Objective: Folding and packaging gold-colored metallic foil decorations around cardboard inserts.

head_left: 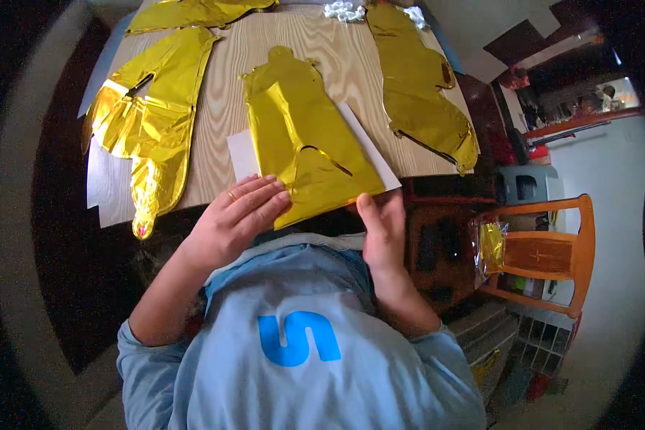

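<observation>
A flat, deflated gold foil balloon (294, 122) lies in front of me, its near part folded into a straight edge at the table's front. Beneath it, a white sheet (371, 147) sticks out on both sides. My left hand (231, 215), with a ring on one finger, rests its outstretched fingers flat on the foil's near left corner; its thumb is hidden. At the near right corner, my right hand (384, 226) grips the foil's edge, thumb on top and the other fingers underneath.
More flat gold foil balloons lie on the wooden table (226, 107): a crumpled one (158, 107) at left, another (419, 86) at right, one at the far left edge. White clumped pieces (344, 11) sit at the back. A wooden chair (584, 251) with a bagged gold item stands at right.
</observation>
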